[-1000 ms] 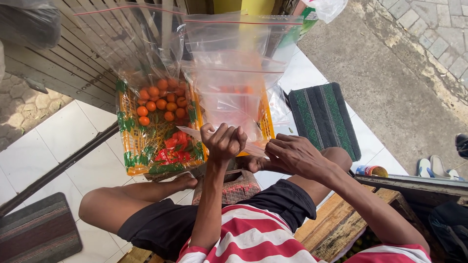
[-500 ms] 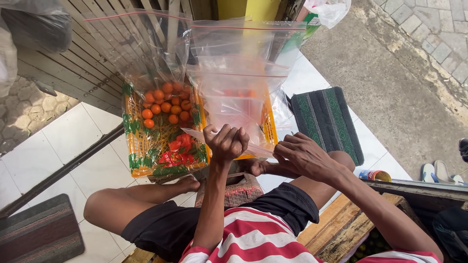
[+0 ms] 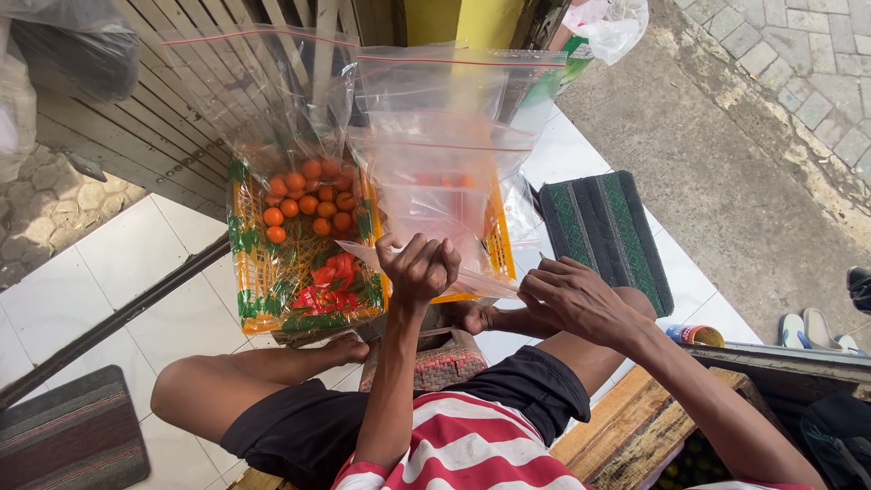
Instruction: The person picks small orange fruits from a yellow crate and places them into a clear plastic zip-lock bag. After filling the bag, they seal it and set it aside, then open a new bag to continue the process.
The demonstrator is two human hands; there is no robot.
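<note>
white floor tiles (image 3: 127, 263) spread under a seated person's bare legs, a green striped doormat (image 3: 603, 231) at 2 o'clock. the left hand (image 3: 419, 265) is clenched on the lower edge of a clear plastic zip bag (image 3: 445, 172); the right hand (image 3: 572, 295), at 3 o'clock from it, pinches the same edge. the bag's long axis runs toward 12 o'clock, mouth up. a bagged yellow basket of small orange fruits (image 3: 304, 231) sits at 10 o'clock.
</note>
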